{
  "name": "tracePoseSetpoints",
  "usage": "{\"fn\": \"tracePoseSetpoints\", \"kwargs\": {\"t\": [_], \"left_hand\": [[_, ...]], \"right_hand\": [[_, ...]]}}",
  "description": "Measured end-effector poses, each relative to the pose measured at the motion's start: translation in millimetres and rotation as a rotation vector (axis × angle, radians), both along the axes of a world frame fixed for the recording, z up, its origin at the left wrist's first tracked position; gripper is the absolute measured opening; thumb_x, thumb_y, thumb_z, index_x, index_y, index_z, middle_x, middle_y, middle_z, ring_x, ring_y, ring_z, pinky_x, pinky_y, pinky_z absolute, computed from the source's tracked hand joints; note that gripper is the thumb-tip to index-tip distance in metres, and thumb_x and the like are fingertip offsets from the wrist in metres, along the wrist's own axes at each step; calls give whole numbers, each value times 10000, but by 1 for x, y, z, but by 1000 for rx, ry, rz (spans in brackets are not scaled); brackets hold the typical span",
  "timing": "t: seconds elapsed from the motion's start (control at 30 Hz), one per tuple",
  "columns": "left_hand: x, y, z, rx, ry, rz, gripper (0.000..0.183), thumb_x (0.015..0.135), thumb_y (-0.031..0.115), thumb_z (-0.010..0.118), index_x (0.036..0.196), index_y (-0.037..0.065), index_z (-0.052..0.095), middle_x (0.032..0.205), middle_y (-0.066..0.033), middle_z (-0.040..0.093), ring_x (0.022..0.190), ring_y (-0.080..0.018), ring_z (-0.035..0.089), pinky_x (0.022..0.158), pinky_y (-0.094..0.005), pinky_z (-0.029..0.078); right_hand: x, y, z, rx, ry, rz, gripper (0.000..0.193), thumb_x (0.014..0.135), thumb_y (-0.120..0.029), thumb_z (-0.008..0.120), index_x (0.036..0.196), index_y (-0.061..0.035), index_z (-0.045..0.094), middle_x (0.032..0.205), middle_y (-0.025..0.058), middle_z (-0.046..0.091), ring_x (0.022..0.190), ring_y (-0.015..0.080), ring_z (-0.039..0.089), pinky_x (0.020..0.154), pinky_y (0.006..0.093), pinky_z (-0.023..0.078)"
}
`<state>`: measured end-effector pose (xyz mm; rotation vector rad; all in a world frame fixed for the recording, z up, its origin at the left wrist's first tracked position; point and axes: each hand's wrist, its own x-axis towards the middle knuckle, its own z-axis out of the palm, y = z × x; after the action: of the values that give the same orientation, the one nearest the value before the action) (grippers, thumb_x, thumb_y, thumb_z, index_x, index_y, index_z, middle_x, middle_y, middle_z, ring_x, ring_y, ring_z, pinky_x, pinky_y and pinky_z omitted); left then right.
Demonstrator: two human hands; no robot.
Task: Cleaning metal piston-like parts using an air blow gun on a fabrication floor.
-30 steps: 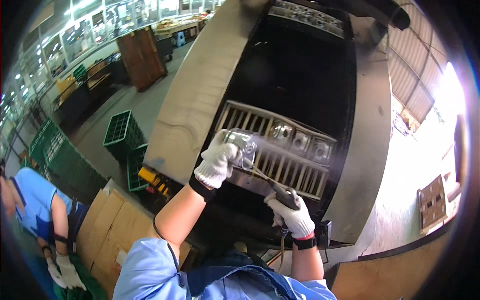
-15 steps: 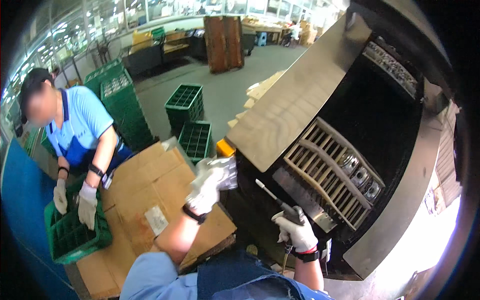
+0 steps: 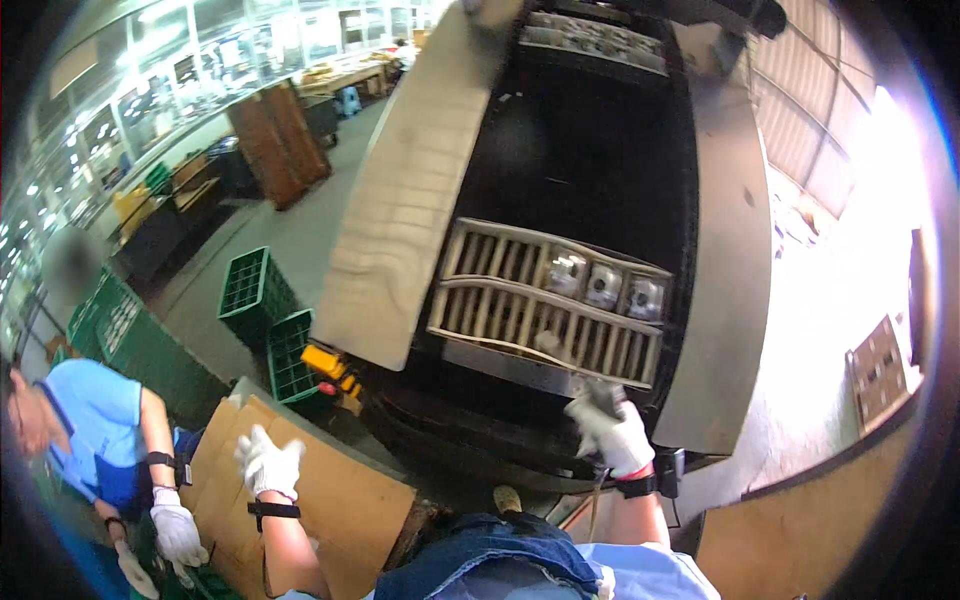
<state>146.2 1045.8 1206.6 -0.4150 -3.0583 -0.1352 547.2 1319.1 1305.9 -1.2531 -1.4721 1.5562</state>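
My left hand, in a white glove, is held over the cardboard sheet with its fingers spread and nothing in them. My right hand, gloved too, grips a grey air blow gun at the front edge of the machine; a thin hose hangs below. The gun's tip points toward the slatted metal rack and is blurred. Three shiny metal parts sit in the rack's far row, toward its right end.
A dark conveyor bed runs away between a wide metal plate and a side panel. Green crates stand on the floor at left. A co-worker's gloved hand is near a crate at lower left. A yellow block projects at the plate's corner.
My left hand held a shiny metal part and now is without it; it has moved left and down. The view has turned right, toward the machine. My right hand still grips the blow gun.
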Motion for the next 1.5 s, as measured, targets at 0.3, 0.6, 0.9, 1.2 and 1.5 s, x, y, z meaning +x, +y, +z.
{"fn": "tracePoseSetpoints", "kwargs": {"t": [0.3,0.6,0.9,1.2,1.5], "left_hand": [[167,330,100,645,-55,-1180,626,817,422,755,1213,-24,566,1265,-237,563,1227,-398,490,1041,-496,411],[203,427,109,746,-882,-771,378,818,243,674,1080,-21,605,1010,-174,687,900,-274,675,837,-356,540],[170,310,101,1595,-1541,-602,354,721,22,547,1074,35,565,868,-73,656,689,-167,666,567,-278,541],[120,195,76,1719,-1166,-629,519,738,43,661,1237,29,517,972,-75,649,710,-122,624,601,-254,527],[17,21,13,336,-22,-72,398,665,174,793,982,65,578,992,-192,620,922,-396,610,797,-498,506]], "right_hand": [[93,7,11,-52,-159,-208,129,878,-138,668,946,-34,700,582,-15,535,428,83,464,419,259,375],[99,7,11,-173,46,-241,116,872,-75,658,957,-2,689,575,-12,522,430,81,468,440,258,431],[13,35,31,-226,-18,288,204,876,-161,712,1021,-19,700,696,-14,583,502,59,497,481,233,469],[-49,-14,16,-274,-99,553,176,856,-143,720,977,-15,709,627,-11,580,476,68,497,462,230,403],[10,-21,0,-338,-57,237,171,860,-156,741,983,-43,706,666,-15,602,452,70,500,442,222,408]]}}
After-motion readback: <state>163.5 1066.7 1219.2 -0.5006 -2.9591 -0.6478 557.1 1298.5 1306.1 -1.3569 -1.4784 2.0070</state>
